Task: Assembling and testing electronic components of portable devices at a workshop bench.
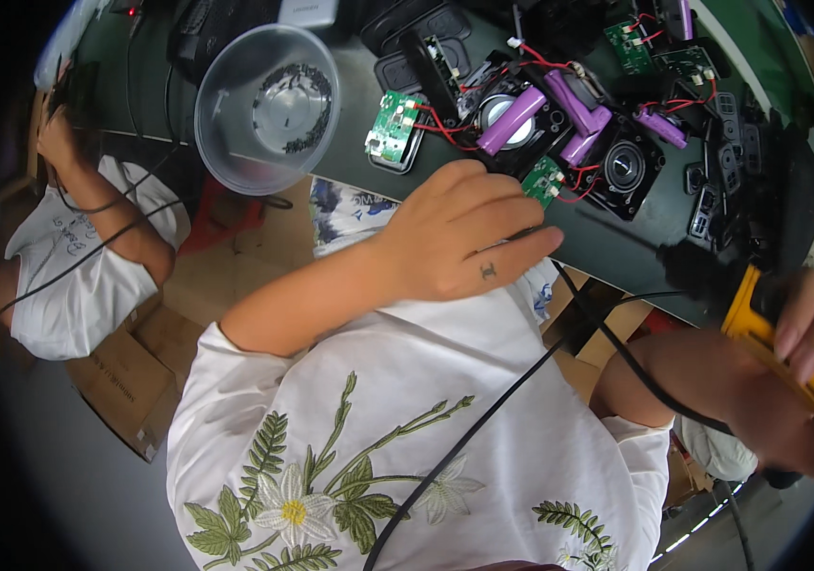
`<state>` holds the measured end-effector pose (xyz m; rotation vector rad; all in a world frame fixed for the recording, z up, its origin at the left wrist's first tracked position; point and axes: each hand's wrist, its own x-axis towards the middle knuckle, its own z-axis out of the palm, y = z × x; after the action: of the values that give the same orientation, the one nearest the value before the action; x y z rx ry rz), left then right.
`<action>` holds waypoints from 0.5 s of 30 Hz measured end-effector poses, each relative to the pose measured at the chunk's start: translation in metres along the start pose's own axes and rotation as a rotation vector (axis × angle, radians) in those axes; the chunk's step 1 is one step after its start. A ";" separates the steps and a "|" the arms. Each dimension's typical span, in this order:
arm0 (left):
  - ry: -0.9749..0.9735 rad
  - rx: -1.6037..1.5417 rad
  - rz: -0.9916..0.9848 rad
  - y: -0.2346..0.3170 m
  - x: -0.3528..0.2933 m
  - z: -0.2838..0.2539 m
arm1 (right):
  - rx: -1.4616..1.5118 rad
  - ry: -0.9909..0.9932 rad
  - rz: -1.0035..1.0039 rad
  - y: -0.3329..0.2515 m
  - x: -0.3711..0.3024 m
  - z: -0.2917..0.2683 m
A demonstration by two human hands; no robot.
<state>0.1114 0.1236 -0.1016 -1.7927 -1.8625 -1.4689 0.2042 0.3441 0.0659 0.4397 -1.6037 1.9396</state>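
Observation:
My left hand [469, 233] is bent, back upward, at the near edge of the bench beside a small green circuit board [542, 181]. Its fingers curl downward, and whatever lies under them is hidden. At the far right my right hand [812, 328] grips a yellow and black electric screwdriver [745, 309], its dark, blurred tip pointing left toward the bench. Just beyond my left hand lie purple battery cells [512, 121] with red wires, and a black speaker housing [624, 167]. Another green circuit board [394, 127] rests to their left.
A clear plastic tub [268, 109] with small dark screws stands at the back left. Black casing parts [704, 205] lie at the right of the green bench [631, 252]. A black cable [483, 433] crosses in front of me. Another person [93, 247] sits at left.

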 end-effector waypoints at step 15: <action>-0.052 -0.004 -0.052 0.003 0.034 -0.067 | 0.054 0.161 -0.136 -0.011 -0.011 0.031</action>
<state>0.0722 0.0980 -0.0434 -1.8147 -1.9463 -1.4575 0.2166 0.3126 0.0750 0.3930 -1.3874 1.8692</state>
